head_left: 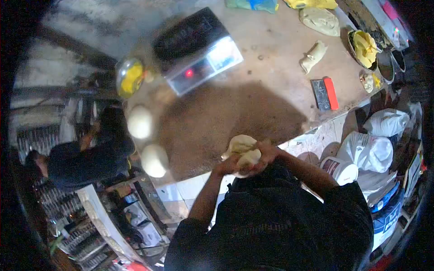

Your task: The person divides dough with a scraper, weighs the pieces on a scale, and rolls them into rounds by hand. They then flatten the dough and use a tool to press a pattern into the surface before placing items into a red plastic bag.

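Note:
A soft pale lump of dough (242, 145) is held between my two hands at the near edge of the table, close to my body. My left hand (229, 165) is closed around its lower left side. On the right side, my right hand (267, 153) grips the same dough, with the fingers partly hidden. The dough looks folded, with a crease across its middle. Two smooth, round dough balls, the upper one (140, 122) and the lower one (154, 161), rest at the table's left edge.
A scale (205, 65) with a red light stands on the table (266, 54). A red-handled scraper (325, 94), a dough strip (314, 56), a bigger dough piece (319, 21) and a bowl of yellow stuff (364, 49) lie right. Another person (88, 158) is at left.

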The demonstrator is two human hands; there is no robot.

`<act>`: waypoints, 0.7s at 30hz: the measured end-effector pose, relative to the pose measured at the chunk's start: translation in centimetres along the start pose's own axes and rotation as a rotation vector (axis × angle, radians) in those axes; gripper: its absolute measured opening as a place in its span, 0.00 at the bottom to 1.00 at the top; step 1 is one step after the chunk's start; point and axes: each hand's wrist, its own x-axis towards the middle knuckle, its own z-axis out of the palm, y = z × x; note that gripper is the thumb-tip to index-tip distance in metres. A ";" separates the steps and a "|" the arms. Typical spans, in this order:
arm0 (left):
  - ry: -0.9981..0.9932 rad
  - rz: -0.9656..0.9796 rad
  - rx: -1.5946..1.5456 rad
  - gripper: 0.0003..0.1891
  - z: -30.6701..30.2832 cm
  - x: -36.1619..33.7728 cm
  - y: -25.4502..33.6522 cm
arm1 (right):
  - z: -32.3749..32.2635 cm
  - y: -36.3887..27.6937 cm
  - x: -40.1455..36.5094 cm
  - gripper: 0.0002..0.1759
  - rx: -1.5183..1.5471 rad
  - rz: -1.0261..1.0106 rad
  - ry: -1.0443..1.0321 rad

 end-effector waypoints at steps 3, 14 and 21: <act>0.107 0.108 -0.172 0.28 -5.3 -1.1 7.0 | -2.5 -7.3 1.1 0.26 -0.277 0.093 0.084; 0.264 0.487 0.416 0.23 4.2 1.4 1.5 | -3.5 -3.0 -3.4 0.33 -0.638 -0.118 -0.110; 0.630 -0.218 0.312 0.21 -9.6 11.9 3.8 | -12.4 -5.3 6.3 0.29 -0.559 -0.111 0.815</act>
